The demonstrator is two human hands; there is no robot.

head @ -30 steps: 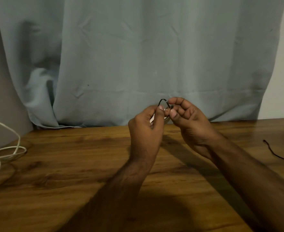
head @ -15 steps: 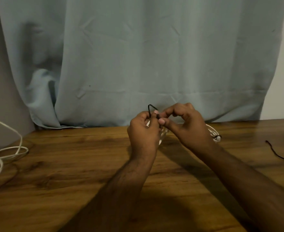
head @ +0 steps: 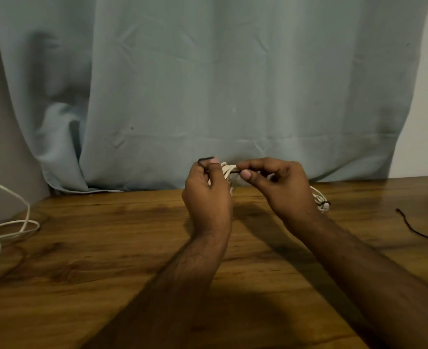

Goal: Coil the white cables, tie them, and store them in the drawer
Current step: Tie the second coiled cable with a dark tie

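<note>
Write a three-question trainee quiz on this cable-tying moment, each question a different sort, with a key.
1. True or false: the right hand pinches one end of the black tie.
2. Where does the loose white cable lie? A) left edge of the table B) under the curtain C) in a drawer
3. Fill in: the left hand grips the tie beside the white ____.

Key: 1 true; 2 A; 3 coil

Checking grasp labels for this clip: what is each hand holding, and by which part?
Both hands pinch the black tie wrapped round the coiled white cable: left hand one end, right hand the other.
</note>
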